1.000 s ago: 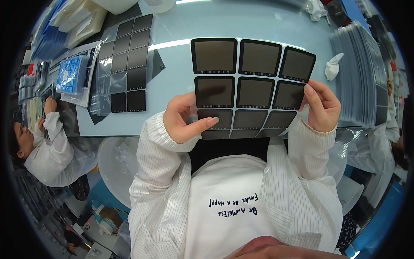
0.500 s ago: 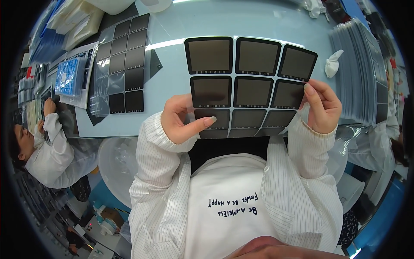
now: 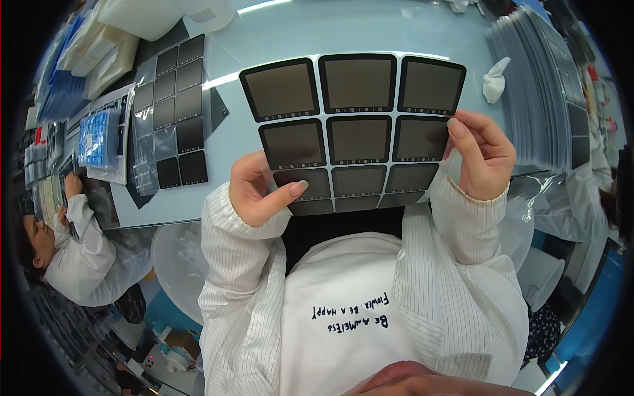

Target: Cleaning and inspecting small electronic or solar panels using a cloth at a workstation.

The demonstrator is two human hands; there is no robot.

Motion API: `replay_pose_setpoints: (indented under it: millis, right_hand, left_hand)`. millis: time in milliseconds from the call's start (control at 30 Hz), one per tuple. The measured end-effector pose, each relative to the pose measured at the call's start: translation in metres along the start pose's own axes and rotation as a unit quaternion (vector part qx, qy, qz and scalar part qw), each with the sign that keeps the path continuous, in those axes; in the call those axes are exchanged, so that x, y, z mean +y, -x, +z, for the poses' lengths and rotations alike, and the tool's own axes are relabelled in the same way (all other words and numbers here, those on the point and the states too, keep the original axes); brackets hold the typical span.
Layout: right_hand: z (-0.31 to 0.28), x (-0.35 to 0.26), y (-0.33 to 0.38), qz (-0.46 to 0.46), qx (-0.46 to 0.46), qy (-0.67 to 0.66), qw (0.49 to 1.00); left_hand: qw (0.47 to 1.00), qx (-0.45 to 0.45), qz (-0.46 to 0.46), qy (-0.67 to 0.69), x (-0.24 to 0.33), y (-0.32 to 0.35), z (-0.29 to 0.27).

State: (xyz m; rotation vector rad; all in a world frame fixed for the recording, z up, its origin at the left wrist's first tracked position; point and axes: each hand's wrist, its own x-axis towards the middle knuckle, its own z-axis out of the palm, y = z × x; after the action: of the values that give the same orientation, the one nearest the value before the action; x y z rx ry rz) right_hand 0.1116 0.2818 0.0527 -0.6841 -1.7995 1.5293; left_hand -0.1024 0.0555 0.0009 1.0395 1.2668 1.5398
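She has the sheet of dark square panels [image 3: 356, 132] lifted off the pale blue table [image 3: 277, 33] and tilted up toward her face, sitting near the middle of the view. Her left hand [image 3: 261, 191] pinches the sheet at its 7 o'clock corner, thumb laid flat across the lower panels, fingers hidden behind. Her right hand [image 3: 482, 158] pinches the 4 o'clock edge, fingertips curled over the front, thumb out of sight.

To hold it well, I'd judge she should keep the grip on the margins and off the panel faces, since the left thumb already rests on one, and keep both hands level so the thin sheet does not bow or crease.

At 10 o'clock a second sheet of dark squares [image 3: 172, 112] lies flat on the table, partly in a clear plastic sleeve. Beside it, further toward 9 o'clock, a clear bag holding blue parts [image 3: 98, 138] rests near a co-worker's hand [image 3: 69, 185]. At 2 o'clock a tall stack of grey sheets [image 3: 535, 92] sits on the table, a crumpled white wipe [image 3: 494, 79] just beside it. White trays [image 3: 142, 16] at 11 o'clock; what is in them I cannot tell
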Motion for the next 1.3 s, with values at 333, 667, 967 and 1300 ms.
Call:
replay_pose_setpoints:
  millis: [333, 667, 967, 1300]
  right_hand:
    - [0.003, -0.007, 0.002, -0.005, 0.005, 0.025, 1.0]
    - [0.004, -0.009, 0.0, -0.022, -0.028, -0.008, 0.999]
    - [0.021, -0.002, -0.012, -0.061, 0.094, -0.033, 0.993]
    - [0.02, -0.015, -0.021, -0.08, 0.078, -0.044, 0.993]
  left_hand:
    - [0.999, 0.02, 0.03, 0.002, -0.005, -0.001, 0.002]
    - [0.999, 0.028, 0.013, 0.031, -0.003, 0.0, 0.002]
    - [0.997, 0.037, -0.002, 0.061, -0.002, -0.002, 0.007]
    - [0.996, 0.079, 0.034, 0.024, -0.003, 0.002, 0.002]
